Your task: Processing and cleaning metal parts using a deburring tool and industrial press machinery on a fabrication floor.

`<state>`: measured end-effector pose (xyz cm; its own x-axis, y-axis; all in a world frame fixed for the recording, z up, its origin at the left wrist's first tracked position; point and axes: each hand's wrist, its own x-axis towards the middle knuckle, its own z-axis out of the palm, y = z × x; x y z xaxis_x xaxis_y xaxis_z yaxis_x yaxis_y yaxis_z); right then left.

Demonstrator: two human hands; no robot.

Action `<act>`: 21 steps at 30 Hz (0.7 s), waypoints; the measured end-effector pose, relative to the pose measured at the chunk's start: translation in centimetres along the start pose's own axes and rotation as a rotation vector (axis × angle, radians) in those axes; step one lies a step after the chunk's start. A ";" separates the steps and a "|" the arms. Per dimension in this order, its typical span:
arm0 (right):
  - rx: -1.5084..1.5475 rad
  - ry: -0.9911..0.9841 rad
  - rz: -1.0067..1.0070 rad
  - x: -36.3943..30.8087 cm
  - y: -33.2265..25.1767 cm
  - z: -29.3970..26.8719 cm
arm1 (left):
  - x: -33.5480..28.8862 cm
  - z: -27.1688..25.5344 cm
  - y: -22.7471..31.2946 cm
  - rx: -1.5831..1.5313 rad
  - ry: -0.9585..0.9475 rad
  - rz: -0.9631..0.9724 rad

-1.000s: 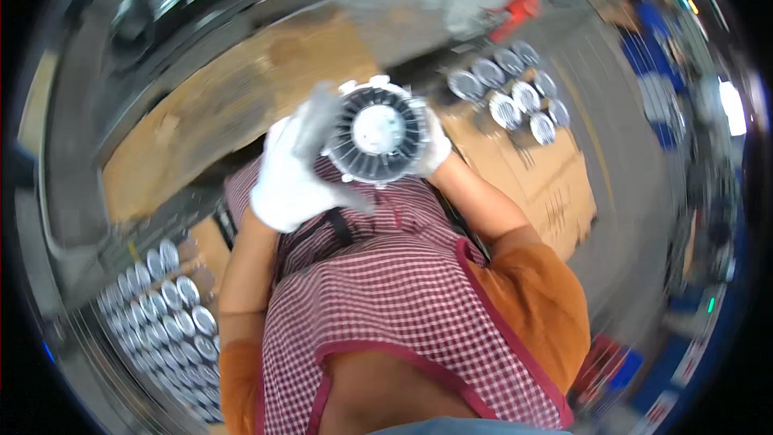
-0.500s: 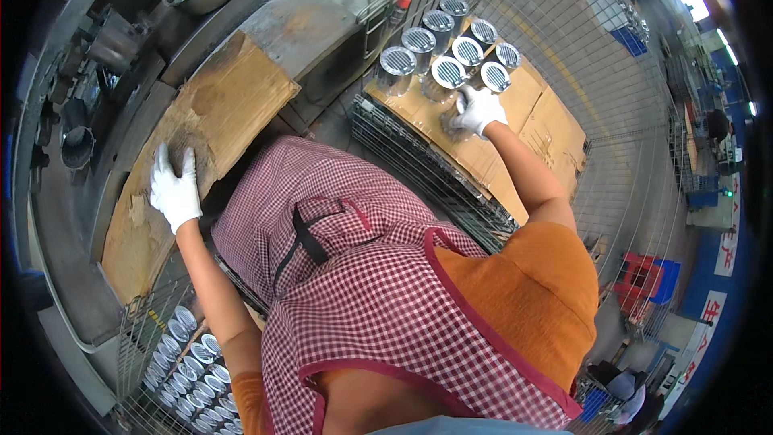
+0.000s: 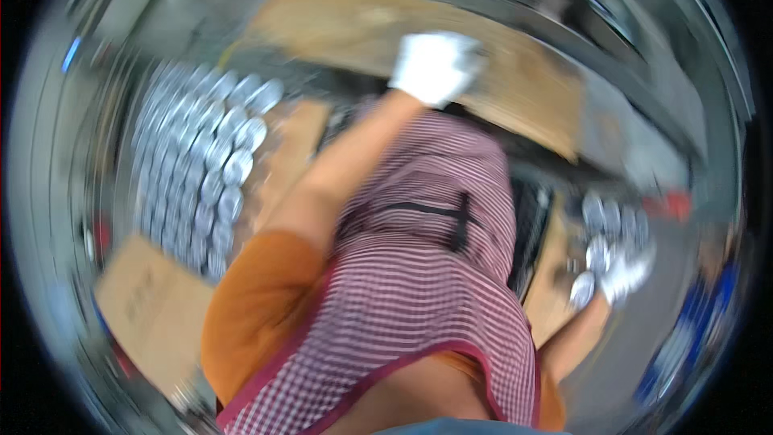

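My left hand [image 3: 435, 68], in a white glove, is over the brown cardboard [image 3: 338, 20] on the bench ahead. Motion smears its fingers, so their pose does not show. Off to the right, my gloved right hand [image 3: 628, 274] reaches in among shiny round-topped metal cylinders [image 3: 597, 254]. Its fingers are smeared too, and whether it grips one of them cannot be made out. Those cylinders stand on a cardboard sheet [image 3: 551, 274].
Many similar cylinders [image 3: 201, 149] stand in rows at the left, beside a cardboard strip [image 3: 294, 153]. Nearer me is a cardboard piece [image 3: 153, 306]. A grey metal surface [image 3: 636, 137] continues the bench rightward. Something red [image 3: 676, 205] is beyond the right-hand cylinders.
My view has swung left, bringing the left-hand rows of cylinders fully in and blurring the picture. My right hand has left the cylinder cluster's near edge and is now further in among the cylinders.
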<state>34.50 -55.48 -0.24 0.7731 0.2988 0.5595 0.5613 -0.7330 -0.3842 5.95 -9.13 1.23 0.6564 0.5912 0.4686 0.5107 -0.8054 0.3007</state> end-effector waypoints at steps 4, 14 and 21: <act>-0.111 0.206 -0.435 8.4 -4.6 3.5 | -2.8 -0.9 -0.4 -0.004 0.051 0.067; -0.141 -0.238 -0.136 17.4 -0.8 10.0 | -27.3 -4.7 -9.2 0.110 -0.150 -0.520; -0.051 0.082 -0.408 14.2 -3.5 11.2 | -47.8 -11.1 -10.3 0.373 -0.732 -1.241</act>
<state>46.86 -41.89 0.85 0.4632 0.5224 0.7159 0.7994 -0.5950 -0.0830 -36.85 -29.59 -15.03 -0.2245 0.8557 -0.4663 0.9743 0.2052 -0.0924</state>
